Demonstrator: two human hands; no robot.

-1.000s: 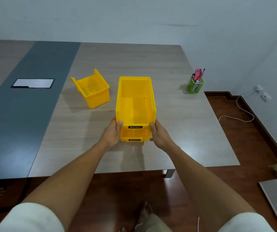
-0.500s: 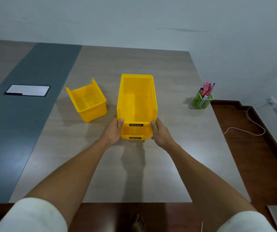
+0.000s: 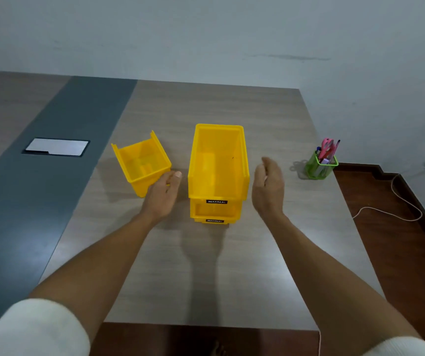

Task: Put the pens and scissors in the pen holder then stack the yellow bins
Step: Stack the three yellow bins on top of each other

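While hands (image 3: 216,191) spread, rectangular plastic bins (image 3: 218,173) nest.

There are 3 yellow bins on the table (image 3: 232,278): 2 of them nested as 1 stack, the upper bin (image 3: 218,163) on the lower bin (image 3: 215,214), and 1 smaller loose bin (image 3: 140,164) at 9 o'clock from the stack. 2 black labels show on the stack's front. 1 green pen holder (image 3: 320,168) stands at 3 o'clock from the stack; 1 pair of pink-handled scissors (image 3: 326,145) shows in it, and its pens are too small to count. 2 bare hands are in view, 1 left hand (image 3: 164,194) and 1 right hand (image 3: 269,186). 1 pale rectangular plate (image 3: 56,147) lies at 9 o'clock.
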